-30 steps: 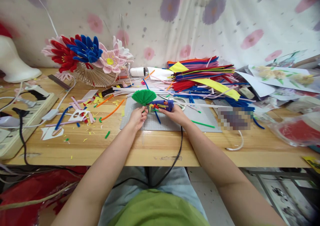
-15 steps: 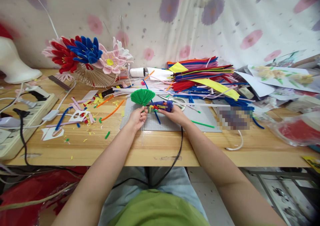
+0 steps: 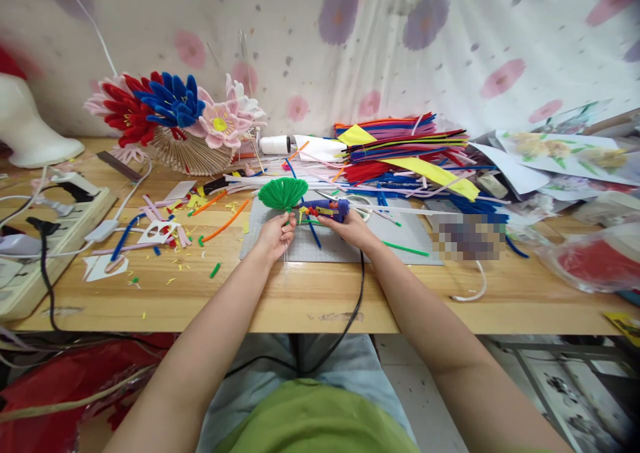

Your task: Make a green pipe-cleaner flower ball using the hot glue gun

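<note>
Between its fingers my left hand pinches the base of a fan-shaped green pipe-cleaner leaf; thin wire ends hang below the fingers. My right hand is wrapped round a blue glue gun, which points left. Its nozzle is at the leaf's base, close to my left fingers; I cannot tell whether it touches. A white glue stick juts out from the rear of the gun, and a black cord hangs from it. Beneath both hands lies a grey cutting mat.
Scissors lie on the mat behind my right hand. Bundled pipe cleaners are stacked at the back. Pipe-cleaner flowers stand at the back left, a power strip at far left. Scraps litter the table's left side.
The green leaf has tipped slightly to the left. The glue gun has shifted a little and turned in my right hand, its nozzle staying near the leaf's base.
</note>
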Demonstrator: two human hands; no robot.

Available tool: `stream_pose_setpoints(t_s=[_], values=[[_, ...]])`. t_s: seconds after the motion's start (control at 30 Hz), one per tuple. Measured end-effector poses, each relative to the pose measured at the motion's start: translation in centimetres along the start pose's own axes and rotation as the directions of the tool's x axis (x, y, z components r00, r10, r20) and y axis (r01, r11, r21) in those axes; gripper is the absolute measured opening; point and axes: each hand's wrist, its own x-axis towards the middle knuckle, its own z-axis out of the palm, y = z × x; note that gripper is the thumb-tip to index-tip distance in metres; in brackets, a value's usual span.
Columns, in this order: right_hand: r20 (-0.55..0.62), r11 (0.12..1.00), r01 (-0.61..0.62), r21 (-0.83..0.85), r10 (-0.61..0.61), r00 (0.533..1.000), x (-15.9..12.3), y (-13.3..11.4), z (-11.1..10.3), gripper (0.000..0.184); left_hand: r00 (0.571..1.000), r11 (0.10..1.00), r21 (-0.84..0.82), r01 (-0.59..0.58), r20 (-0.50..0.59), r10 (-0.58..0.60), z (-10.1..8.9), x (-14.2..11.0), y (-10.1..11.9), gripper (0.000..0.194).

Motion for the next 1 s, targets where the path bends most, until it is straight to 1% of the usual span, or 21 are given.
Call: stream_pose_setpoints(t_s=[0.1,0.3,0.4,0.5,0.57,0.63,0.77,0.9,1.0], values=[[0.022,0.999,-0.031,-0.017,0.031,0.999,0.1,0.3,-0.1,0.043,1.0,1.0,-0.003,0.006,0.001,-0.006,0.0,0.0,0.0,0.026],[0.011,0.998,-0.044,-0.034,0.044,0.999,0.0,0.2,-0.3,0.043,1.0,1.0,-0.012,-0.005,-0.007,0.004,0.1,-0.1,0.0,0.026],[0.015,0.998,-0.067,-0.017,0.067,0.998,-0.2,-0.5,-0.5,0.042,1.0,0.998,-0.064,-0.028,-0.016,0.027,0.0,0.0,0.2,0.024],[-0.011,0.995,-0.096,0.023,0.097,0.995,-0.4,-1.2,-0.7,0.043,1.0,0.988,-0.15,-0.024,0.015,0.026,-0.3,0.2,0.5,0.023],[-0.024,0.993,-0.108,0.055,0.11,0.994,-0.6,-1.5,-0.7,0.044,0.999,0.984,-0.178,-0.018,0.026,0.023,-0.4,0.3,0.7,0.023],[-0.017,0.99,-0.115,0.082,0.117,0.993,-0.7,-1.6,-0.7,0.045,0.998,0.988,-0.145,-0.058,0.019,0.061,-0.4,0.4,0.7,0.023],[0.026,0.994,-0.083,0.072,0.082,0.996,-0.7,-1.0,-0.4,0.046,0.981,0.981,0.01,-0.191,0.014,0.191,-0.3,0.6,0.1,0.022],[0.046,0.998,0.006,0.068,-0.009,0.999,-0.5,-0.5,-0.1,0.045,0.968,0.964,0.098,-0.247,-0.014,0.249,-0.4,0.8,-0.4,0.02],[0.026,0.999,0.028,0.046,-0.029,0.999,-0.3,-0.5,0.1,0.045,0.958,0.951,0.138,-0.278,-0.03,0.285,-0.4,0.9,-0.6,0.017]])
